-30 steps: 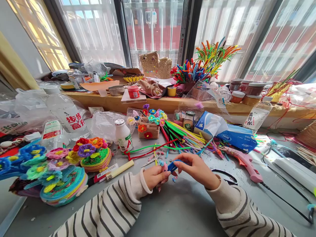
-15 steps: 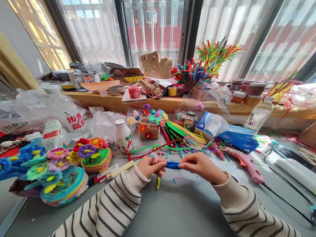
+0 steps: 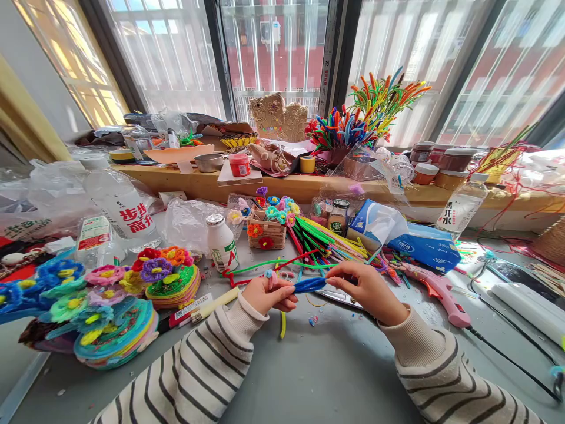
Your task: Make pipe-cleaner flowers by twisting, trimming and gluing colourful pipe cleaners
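A short bundle of folded blue pipe cleaners (image 3: 309,285) is stretched level between my two hands above the grey table. My left hand (image 3: 269,292) pinches its left end, and a pink fuzzy ring sits on one of that hand's fingers. With thumb and fingertips, my right hand (image 3: 364,290) grips the right end. Beneath the bundle, partly hidden by my right hand, lies a flat metallic object (image 3: 342,296). A yellow pipe cleaner piece (image 3: 283,325) rests on the table beside my left hand.
Loose pipe cleaners (image 3: 326,238) spread beyond my hands, near a small flower basket (image 3: 266,234) and a white bottle (image 3: 221,242). Fuzzy flower pieces (image 3: 110,333) stand at left. A pink glue gun (image 3: 441,294) with its cord and a blue tissue pack (image 3: 424,246) are at right.
The blue bundle has tilted and risen slightly at its right end, along with my right hand. More of the metallic object beneath now shows.
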Demonstrator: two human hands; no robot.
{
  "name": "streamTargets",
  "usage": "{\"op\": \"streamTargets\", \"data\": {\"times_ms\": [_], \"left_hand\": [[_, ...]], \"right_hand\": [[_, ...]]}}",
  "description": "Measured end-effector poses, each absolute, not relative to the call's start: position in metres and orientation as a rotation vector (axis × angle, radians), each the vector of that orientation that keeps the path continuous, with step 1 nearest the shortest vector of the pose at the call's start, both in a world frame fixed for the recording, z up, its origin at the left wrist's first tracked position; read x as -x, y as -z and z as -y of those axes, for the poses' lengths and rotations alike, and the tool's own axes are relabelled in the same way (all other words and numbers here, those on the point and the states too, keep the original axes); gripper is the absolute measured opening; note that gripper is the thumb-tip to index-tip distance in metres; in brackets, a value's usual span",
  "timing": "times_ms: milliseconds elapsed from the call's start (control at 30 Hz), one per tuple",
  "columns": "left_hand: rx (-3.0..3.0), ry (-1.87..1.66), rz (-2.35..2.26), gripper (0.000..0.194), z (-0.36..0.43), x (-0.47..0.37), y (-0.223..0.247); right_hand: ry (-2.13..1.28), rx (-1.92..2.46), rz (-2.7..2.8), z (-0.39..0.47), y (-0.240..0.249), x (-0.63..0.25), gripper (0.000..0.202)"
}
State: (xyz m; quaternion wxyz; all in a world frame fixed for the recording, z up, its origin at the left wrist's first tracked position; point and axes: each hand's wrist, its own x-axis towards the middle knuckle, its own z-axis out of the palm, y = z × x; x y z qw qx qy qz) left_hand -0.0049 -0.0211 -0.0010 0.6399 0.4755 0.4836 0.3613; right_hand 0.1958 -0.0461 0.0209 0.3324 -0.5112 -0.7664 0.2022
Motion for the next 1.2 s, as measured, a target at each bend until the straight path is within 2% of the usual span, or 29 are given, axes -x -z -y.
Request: {"op": "streamTargets", "data": {"times_ms": [200,400,500,833,1000,1200], "left_hand": [[-0.893,-0.94,-1.133,0.015,0.012,0.011,-0.011],[-0.804,-0.931,-1.14,0.011,0.011,0.012,-0.017],[-0.783,-0.943,-1.137,0.012,0.011,0.012,-0.015],[-0.711,-0.968,-1.1,0.004,0.011,0.01,-0.013],[-0.718,-0.958,-1.116,0.007,0.009,0.011,-0.013],[-0.738,-0.98,-1.116,0.009,0.009,0.01,-0.012]], "right_hand": [[-0.176,1.32,1.774,0.062,-0.036,-0.213,0.016],[-0.269,1.632,2.233,0.096,-0.012,-0.254,0.018],[-0.26,1.784,2.276,0.11,0.003,-0.274,0.02],[-0.048,1.845,2.415,0.11,0.011,-0.269,0.021],[-0.286,1.866,2.475,0.103,-0.003,-0.264,0.031],[-0.499,1.856,2.458,0.116,-0.008,-0.269,0.011]]}}
